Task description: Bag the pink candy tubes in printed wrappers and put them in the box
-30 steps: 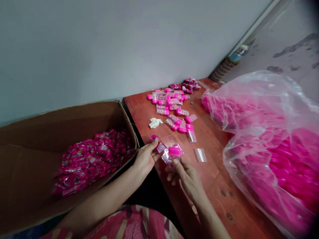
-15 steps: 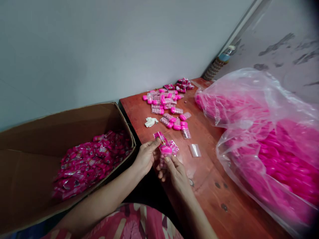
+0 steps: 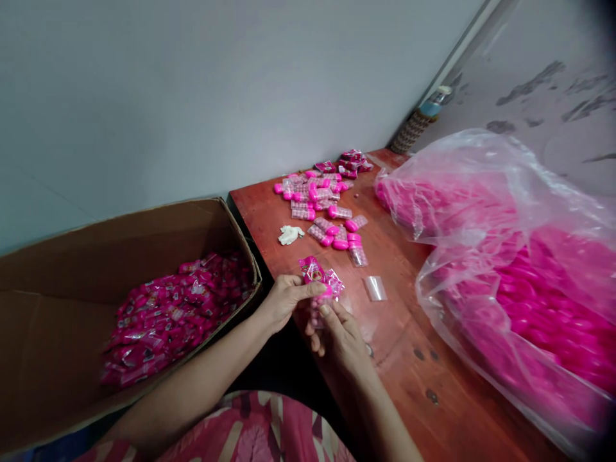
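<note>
Both hands meet at the near edge of the table around one small clear container (image 3: 316,314) of round pink candies with a bright pink cap. My left hand (image 3: 289,298) presses its thumb across the pink cap. My right hand (image 3: 341,327) grips the clear body between thumb and fingers. Just beyond the fingers lie shiny printed pink wrappers (image 3: 312,268); whether the left fingers touch them I cannot tell. Several capped candy containers (image 3: 320,192) lie in a heap further back. To the right of my hands is an uncapped clear container (image 3: 375,289).
A cardboard box (image 3: 235,244) with many pink packets (image 3: 163,321) stands at the left. A large plastic bag (image 3: 462,301) of pink caps covers the table's right side. A crumpled white scrap (image 3: 290,235) and a bottle (image 3: 418,119) are on the red-brown table (image 3: 399,385).
My left thumb has moved right, from the wrapper's edge onto the container's pink cap. My right hand keeps its hold on the container's body.
</note>
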Action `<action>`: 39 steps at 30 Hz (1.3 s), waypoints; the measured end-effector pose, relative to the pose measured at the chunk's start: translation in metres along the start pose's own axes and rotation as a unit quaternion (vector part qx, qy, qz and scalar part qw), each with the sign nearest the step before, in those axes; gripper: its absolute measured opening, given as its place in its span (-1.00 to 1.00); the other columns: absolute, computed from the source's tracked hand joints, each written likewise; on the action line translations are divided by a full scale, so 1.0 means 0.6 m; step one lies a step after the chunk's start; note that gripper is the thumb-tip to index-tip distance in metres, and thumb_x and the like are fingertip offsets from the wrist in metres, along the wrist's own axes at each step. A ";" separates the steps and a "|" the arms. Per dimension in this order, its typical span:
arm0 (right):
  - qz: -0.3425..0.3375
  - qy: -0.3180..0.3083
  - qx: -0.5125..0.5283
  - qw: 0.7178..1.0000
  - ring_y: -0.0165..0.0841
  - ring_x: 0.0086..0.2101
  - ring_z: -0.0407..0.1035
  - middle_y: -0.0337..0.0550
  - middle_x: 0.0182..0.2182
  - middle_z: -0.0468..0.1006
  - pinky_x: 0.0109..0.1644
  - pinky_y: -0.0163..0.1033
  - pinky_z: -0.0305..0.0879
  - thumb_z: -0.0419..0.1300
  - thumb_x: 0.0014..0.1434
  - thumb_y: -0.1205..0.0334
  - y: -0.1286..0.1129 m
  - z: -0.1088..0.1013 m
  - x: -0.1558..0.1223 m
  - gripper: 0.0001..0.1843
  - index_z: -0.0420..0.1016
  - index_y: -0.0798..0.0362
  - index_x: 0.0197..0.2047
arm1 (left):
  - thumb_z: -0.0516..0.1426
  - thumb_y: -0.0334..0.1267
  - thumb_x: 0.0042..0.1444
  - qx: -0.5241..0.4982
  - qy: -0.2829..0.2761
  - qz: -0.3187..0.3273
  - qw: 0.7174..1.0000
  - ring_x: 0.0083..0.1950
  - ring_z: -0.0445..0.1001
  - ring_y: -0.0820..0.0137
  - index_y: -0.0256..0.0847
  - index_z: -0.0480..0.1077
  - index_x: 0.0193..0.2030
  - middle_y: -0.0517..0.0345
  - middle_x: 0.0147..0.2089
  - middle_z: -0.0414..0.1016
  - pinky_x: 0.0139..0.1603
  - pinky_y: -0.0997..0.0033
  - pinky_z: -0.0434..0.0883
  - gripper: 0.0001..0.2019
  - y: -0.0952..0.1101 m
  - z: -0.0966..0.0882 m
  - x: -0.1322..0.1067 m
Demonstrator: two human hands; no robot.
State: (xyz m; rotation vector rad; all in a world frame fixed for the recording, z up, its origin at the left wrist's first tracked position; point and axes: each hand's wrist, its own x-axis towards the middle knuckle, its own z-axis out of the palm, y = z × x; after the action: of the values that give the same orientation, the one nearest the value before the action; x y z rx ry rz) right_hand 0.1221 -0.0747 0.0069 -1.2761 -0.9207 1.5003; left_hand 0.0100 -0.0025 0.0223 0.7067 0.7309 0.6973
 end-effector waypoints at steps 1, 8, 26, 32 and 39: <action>-0.005 0.003 -0.017 1.000 -0.49 -0.69 0.25 -0.25 -0.55 0.43 -0.68 -0.41 0.13 0.00 0.18 -0.02 -0.001 -0.001 0.000 -0.71 0.28 0.05 -0.29 | 0.26 -0.15 -0.15 0.001 0.012 0.007 1.000 -0.70 0.33 0.43 -0.39 0.39 -0.56 0.11 -0.67 0.38 -0.72 0.48 0.27 -0.72 0.000 0.000 0.001; -0.043 0.045 -0.077 0.995 -0.49 -0.66 0.25 -0.29 -0.58 0.41 -0.64 -0.41 0.15 0.04 0.17 0.01 0.002 0.001 0.001 -0.75 0.29 0.03 -0.33 | 0.27 -0.17 -0.18 -0.032 0.029 0.005 0.999 -0.71 0.31 0.49 -0.37 0.37 -0.60 0.14 -0.67 0.38 -0.72 0.51 0.26 -0.72 -0.002 0.005 0.003; -0.014 0.007 0.098 0.995 -0.46 -0.61 0.33 -0.19 -0.50 0.48 -0.59 -0.38 0.24 0.12 0.11 0.01 -0.015 -0.004 0.000 -0.73 0.33 0.07 -0.30 | 0.24 -0.11 -0.13 -0.057 -0.013 -0.015 0.998 -0.74 0.29 0.46 -0.37 0.40 -0.52 0.18 -0.71 0.32 -0.71 0.44 0.29 -0.71 -0.010 0.006 -0.011; -0.043 0.028 0.100 0.994 -0.42 -0.52 0.39 -0.24 -0.50 0.50 -0.44 -0.32 0.34 0.20 0.07 0.18 -0.013 -0.004 -0.002 -0.72 0.25 0.01 -0.15 | 0.23 -0.18 -0.09 -0.109 0.029 0.034 0.993 -0.63 0.29 0.51 -0.38 0.39 -0.51 0.13 -0.58 0.37 -0.62 0.46 0.29 -0.75 -0.021 0.005 -0.021; -0.037 0.032 0.102 0.994 -0.42 -0.58 0.38 -0.30 -0.55 0.47 -0.53 -0.34 0.30 0.24 0.01 0.12 -0.026 0.009 0.026 -0.72 0.25 0.00 -0.26 | 0.25 -0.21 -0.10 -0.131 0.107 0.115 0.979 -0.41 0.45 0.40 -0.39 0.47 -0.40 -0.02 -0.38 0.51 -0.34 0.37 0.40 -0.77 -0.010 -0.009 -0.057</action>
State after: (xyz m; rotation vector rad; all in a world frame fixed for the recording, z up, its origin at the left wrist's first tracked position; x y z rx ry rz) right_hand 0.1190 -0.0553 0.0185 -1.1233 -0.7453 1.4483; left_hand -0.0111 -0.0305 0.0264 0.4812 0.7421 1.0729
